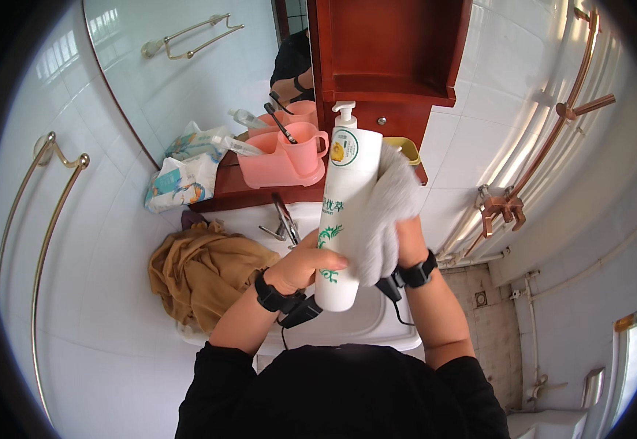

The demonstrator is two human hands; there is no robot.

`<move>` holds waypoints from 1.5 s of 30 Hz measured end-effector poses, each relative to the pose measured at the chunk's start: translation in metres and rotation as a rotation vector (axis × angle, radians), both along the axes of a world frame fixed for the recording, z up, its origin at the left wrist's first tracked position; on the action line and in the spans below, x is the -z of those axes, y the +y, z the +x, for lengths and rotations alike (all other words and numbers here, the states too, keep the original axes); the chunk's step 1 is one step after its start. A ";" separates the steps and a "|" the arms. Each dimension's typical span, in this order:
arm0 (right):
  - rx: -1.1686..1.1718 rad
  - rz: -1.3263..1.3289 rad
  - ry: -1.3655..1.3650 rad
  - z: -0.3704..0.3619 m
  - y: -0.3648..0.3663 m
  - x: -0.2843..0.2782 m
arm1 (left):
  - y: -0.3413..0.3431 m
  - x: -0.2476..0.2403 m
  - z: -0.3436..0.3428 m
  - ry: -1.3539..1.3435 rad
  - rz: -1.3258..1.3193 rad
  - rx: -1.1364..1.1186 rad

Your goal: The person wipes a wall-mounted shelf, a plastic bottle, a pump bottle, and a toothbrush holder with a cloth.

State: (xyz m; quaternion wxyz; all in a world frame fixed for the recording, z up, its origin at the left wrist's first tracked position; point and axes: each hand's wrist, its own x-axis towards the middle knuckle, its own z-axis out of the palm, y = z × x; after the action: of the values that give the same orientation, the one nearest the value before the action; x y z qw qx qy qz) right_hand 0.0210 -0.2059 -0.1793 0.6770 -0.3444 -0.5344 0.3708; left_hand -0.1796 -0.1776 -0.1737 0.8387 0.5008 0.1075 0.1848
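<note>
A tall white pump bottle [351, 179] with green markings leans slightly over the sink in front of me. My left hand [302, 265] is closed around its lower part, with the thumb across the front. A fluffy light grey cloth [390, 208] lies against the bottle's right side. My right hand [411, 241] holds this cloth against the bottle; the cloth hides most of its fingers. The pump head [344, 113] points up toward the wooden cabinet. Behind the bottle is the white sink [366, 325], partly covered by my arms.
Left of the metal faucet [287, 223], a brown cloth [205, 271] is heaped on the sink. A pink cup holder [267, 164] with toothbrushes and a tissue pack [183, 183] stand on the reddish wooden shelf [249, 197]. A yellow container [408, 150] sits behind the grey cloth.
</note>
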 end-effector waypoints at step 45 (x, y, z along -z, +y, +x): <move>0.062 0.134 0.189 -0.033 -0.004 -0.048 | -0.017 0.006 0.009 0.139 0.910 -0.488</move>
State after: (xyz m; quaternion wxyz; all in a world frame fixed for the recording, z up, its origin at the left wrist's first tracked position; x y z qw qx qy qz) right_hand -0.0116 -0.2097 -0.1316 0.7570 -0.2782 -0.4808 0.3439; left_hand -0.1703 -0.1941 -0.1802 0.4596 0.7862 0.1851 0.3692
